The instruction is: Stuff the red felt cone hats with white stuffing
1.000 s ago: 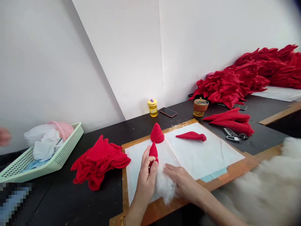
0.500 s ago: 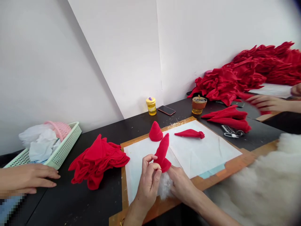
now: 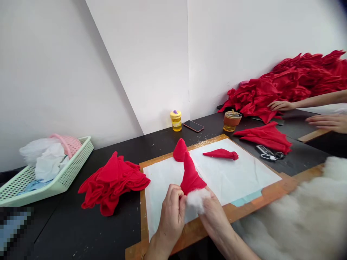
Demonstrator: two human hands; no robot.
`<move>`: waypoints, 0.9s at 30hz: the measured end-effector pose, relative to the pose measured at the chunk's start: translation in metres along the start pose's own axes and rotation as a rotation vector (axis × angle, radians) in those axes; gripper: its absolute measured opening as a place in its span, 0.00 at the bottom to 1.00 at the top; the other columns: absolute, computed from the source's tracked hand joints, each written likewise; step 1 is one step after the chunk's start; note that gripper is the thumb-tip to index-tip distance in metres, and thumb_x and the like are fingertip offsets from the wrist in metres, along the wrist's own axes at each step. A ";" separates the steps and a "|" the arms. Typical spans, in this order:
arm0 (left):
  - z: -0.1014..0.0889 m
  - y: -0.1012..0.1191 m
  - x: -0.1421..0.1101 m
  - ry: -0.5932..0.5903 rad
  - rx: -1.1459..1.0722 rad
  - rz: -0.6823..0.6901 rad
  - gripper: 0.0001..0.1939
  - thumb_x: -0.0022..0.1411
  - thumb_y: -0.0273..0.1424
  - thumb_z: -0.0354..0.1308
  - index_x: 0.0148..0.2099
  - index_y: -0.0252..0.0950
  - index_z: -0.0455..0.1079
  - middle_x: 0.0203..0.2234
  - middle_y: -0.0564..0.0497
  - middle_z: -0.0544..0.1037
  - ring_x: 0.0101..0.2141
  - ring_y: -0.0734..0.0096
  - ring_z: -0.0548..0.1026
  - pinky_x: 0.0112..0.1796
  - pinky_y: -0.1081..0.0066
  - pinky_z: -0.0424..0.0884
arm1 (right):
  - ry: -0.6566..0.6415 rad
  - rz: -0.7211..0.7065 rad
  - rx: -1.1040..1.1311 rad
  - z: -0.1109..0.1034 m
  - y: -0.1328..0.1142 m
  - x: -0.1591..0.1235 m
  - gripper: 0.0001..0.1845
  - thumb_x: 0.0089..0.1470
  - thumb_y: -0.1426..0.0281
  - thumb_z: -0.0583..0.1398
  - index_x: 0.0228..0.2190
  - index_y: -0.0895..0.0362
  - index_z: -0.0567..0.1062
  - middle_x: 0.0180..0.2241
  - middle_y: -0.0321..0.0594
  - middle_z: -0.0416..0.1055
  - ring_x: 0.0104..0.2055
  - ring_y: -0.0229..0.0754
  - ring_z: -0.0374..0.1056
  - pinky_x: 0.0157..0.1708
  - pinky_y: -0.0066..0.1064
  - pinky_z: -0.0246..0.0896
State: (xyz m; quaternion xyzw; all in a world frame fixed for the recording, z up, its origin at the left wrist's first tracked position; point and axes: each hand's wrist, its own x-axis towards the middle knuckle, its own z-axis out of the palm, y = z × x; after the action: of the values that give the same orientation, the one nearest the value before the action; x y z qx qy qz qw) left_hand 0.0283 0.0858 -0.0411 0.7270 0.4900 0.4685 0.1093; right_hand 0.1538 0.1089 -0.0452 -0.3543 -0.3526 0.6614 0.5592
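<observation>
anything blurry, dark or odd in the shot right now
Head view: held red cone fairly sharp; white fluff pile at lower right blurred; wall bright, shaded beside its slanting edge. Same head view: top right corner dark, lower left pixelated.

Between the left hand (image 3: 172, 209) and right hand (image 3: 214, 209), the held red cone (image 3: 191, 177) and its white tuft (image 3: 197, 198) fill the gap. A second cone (image 3: 179, 150) just behind blocks the way at 12 o'clock. The widest passage runs toward 2, low over the white sheet (image 3: 241, 177); a knotted red piece (image 3: 219, 154) lies at 1, and a folded red bundle (image 3: 267, 136) and keys (image 3: 271, 154) crowd the far end. Farther out at 2, a co-worker's hands (image 3: 282, 105) occupy the room. White stuffing (image 3: 295, 213) bulges at 3. A red stack (image 3: 112, 184) obstructs 9, but bare desk (image 3: 94, 234) at 8 gives passage nearer the body.
</observation>
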 end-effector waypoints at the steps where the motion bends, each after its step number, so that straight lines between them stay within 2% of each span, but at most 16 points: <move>1: 0.000 0.002 0.001 -0.003 0.010 0.002 0.09 0.73 0.25 0.44 0.38 0.37 0.60 0.34 0.52 0.67 0.36 0.76 0.68 0.37 0.77 0.66 | -0.006 0.016 0.069 0.001 -0.001 -0.001 0.11 0.45 0.67 0.61 0.35 0.52 0.71 0.26 0.33 0.70 0.26 0.39 0.65 0.29 0.30 0.67; 4: 0.002 0.008 0.002 -0.021 0.054 0.051 0.09 0.73 0.25 0.44 0.37 0.37 0.60 0.32 0.53 0.67 0.33 0.75 0.69 0.34 0.76 0.64 | -0.075 0.037 0.216 -0.003 0.001 -0.003 0.22 0.42 0.73 0.63 0.43 0.50 0.76 0.33 0.35 0.76 0.34 0.43 0.72 0.37 0.33 0.71; 9: 0.001 0.010 -0.002 -0.055 0.170 0.094 0.10 0.72 0.27 0.46 0.36 0.36 0.64 0.30 0.51 0.72 0.31 0.72 0.71 0.32 0.73 0.64 | -0.179 -0.009 0.047 -0.019 0.012 0.006 0.23 0.43 0.76 0.63 0.43 0.49 0.81 0.36 0.36 0.79 0.40 0.47 0.75 0.45 0.37 0.71; 12: -0.004 0.005 -0.006 -0.108 0.207 0.038 0.11 0.71 0.31 0.51 0.34 0.36 0.68 0.26 0.52 0.75 0.28 0.73 0.71 0.32 0.73 0.64 | -0.204 0.052 0.156 -0.021 0.009 0.007 0.18 0.49 0.67 0.65 0.44 0.50 0.81 0.38 0.39 0.80 0.39 0.48 0.75 0.43 0.39 0.71; 15: -0.009 0.002 -0.010 -0.069 0.221 -0.070 0.15 0.68 0.33 0.57 0.27 0.36 0.68 0.19 0.55 0.71 0.22 0.77 0.68 0.27 0.75 0.61 | -0.287 0.121 0.255 -0.014 0.000 0.003 0.20 0.52 0.54 0.64 0.42 0.54 0.81 0.33 0.43 0.79 0.35 0.49 0.74 0.36 0.38 0.71; 18: -0.010 0.002 -0.013 -0.094 0.216 -0.097 0.14 0.65 0.29 0.59 0.26 0.35 0.67 0.18 0.56 0.70 0.21 0.78 0.67 0.26 0.76 0.59 | -0.308 0.135 0.190 -0.005 -0.007 0.002 0.19 0.55 0.53 0.66 0.40 0.54 0.79 0.31 0.40 0.76 0.32 0.44 0.71 0.35 0.33 0.68; 20: -0.010 0.001 -0.015 -0.131 0.135 -0.102 0.08 0.62 0.26 0.59 0.29 0.36 0.66 0.23 0.55 0.72 0.25 0.77 0.69 0.29 0.76 0.62 | -0.265 0.139 0.120 -0.002 -0.007 0.005 0.16 0.54 0.56 0.69 0.37 0.55 0.78 0.29 0.36 0.74 0.30 0.40 0.68 0.33 0.29 0.65; 22: -0.007 0.000 -0.013 0.002 0.008 -0.171 0.05 0.60 0.26 0.60 0.34 0.37 0.65 0.29 0.53 0.73 0.32 0.74 0.72 0.35 0.75 0.67 | -0.196 0.153 0.090 -0.002 -0.005 0.010 0.15 0.54 0.58 0.70 0.36 0.56 0.78 0.28 0.34 0.73 0.30 0.38 0.67 0.33 0.27 0.63; 23: -0.006 -0.001 -0.011 0.109 -0.067 -0.229 0.08 0.58 0.27 0.62 0.39 0.38 0.65 0.35 0.51 0.74 0.38 0.71 0.74 0.41 0.73 0.70 | -0.165 0.160 0.085 -0.002 -0.004 0.012 0.15 0.54 0.59 0.70 0.37 0.56 0.78 0.30 0.35 0.74 0.31 0.38 0.67 0.33 0.27 0.63; 25: -0.001 -0.002 -0.003 0.272 -0.251 -0.362 0.25 0.56 0.30 0.65 0.54 0.39 0.62 0.49 0.46 0.73 0.51 0.65 0.73 0.52 0.67 0.70 | -0.131 0.161 0.069 -0.003 -0.002 0.014 0.16 0.53 0.59 0.70 0.40 0.56 0.79 0.32 0.36 0.76 0.35 0.40 0.69 0.37 0.28 0.64; 26: 0.002 -0.003 0.002 0.276 -0.351 -0.425 0.35 0.55 0.31 0.66 0.62 0.41 0.57 0.55 0.43 0.70 0.57 0.62 0.70 0.56 0.64 0.69 | -0.130 0.153 0.055 -0.003 0.000 0.013 0.16 0.53 0.60 0.70 0.40 0.56 0.80 0.33 0.37 0.76 0.36 0.41 0.70 0.38 0.29 0.65; 27: 0.005 -0.003 0.008 0.229 -0.444 -0.487 0.41 0.55 0.32 0.66 0.67 0.41 0.51 0.59 0.42 0.68 0.59 0.61 0.69 0.58 0.61 0.68 | -0.140 0.140 0.044 -0.002 0.001 0.012 0.16 0.53 0.60 0.70 0.41 0.56 0.80 0.35 0.37 0.77 0.38 0.42 0.71 0.40 0.30 0.66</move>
State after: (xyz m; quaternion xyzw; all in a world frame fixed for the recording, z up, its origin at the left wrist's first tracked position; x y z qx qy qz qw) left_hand 0.0310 0.0950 -0.0409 0.4900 0.5444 0.6023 0.3175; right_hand 0.1538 0.1204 -0.0480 -0.3187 -0.3507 0.7294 0.4933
